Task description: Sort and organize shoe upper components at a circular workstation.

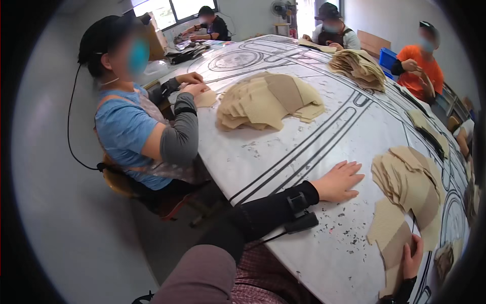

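My left hand [340, 181] lies flat on the white tabletop [283, 228], fingers spread and holding nothing. A black sleeve covers that forearm, with a small black device strapped at the wrist. At the lower right, my right hand [413, 257] is closed at the edge of a beige knit fabric piece [387, 225] with a browner band across it. Part of its grip is hidden. Just beyond that piece sits a fanned stack of similar beige knit pieces [400, 177], to the right of my left hand.
A person in a blue shirt [121, 121] sits at the left, handling a small beige piece [205, 99] beside a large knit pile [258, 99]. Another pile [357, 68] lies farther back. Several other people work around the table. Dark scraps [349, 230] dot the surface near me.
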A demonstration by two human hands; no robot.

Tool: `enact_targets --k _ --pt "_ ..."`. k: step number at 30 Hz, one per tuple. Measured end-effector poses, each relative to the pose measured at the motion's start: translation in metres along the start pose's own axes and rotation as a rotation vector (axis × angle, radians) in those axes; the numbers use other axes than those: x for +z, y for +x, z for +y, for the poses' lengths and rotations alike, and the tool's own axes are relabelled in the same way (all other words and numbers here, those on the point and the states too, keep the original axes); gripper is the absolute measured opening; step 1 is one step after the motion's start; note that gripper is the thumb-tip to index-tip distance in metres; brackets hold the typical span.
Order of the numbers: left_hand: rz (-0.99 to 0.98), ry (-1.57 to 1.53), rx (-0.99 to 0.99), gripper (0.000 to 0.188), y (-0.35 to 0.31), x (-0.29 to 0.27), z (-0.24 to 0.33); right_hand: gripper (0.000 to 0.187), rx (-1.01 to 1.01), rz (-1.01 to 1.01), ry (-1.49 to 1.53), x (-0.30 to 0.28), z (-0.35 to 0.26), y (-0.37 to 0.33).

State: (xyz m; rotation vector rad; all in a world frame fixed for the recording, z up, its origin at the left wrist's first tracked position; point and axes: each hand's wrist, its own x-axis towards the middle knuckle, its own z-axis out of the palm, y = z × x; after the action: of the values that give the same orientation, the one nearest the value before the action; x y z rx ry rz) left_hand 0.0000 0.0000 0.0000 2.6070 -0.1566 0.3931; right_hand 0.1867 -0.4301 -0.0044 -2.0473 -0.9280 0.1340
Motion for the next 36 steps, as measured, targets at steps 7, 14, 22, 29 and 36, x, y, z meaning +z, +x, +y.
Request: enact_targets --k 7,14,22,29,36 --pt "0.012 0.118 -0.001 0.057 -0.012 -0.013 -0.003 0.035 -0.112 0.047 -0.232 0.023 -0.056 0.006" --pt "-0.059 0.084 -0.026 0.057 -0.006 -0.026 0.013 0.061 -0.346 0.220 -0.453 0.014 -0.100 0.007" --pt "-0.074 0.118 -0.040 0.057 -0.003 -0.028 0.013 0.069 -0.252 -0.091 -0.101 -0.007 -0.245 0.163" --pt "-0.032 0.114 -0.022 0.056 -0.007 -0.020 0.007 0.075 -0.079 -0.081 -0.326 0.009 -0.241 0.191" --pt "-0.028 0.135 -0.050 0.056 -0.019 -0.018 0.001 0.057 -0.193 -0.320 0.863 0.017 -0.284 0.052"
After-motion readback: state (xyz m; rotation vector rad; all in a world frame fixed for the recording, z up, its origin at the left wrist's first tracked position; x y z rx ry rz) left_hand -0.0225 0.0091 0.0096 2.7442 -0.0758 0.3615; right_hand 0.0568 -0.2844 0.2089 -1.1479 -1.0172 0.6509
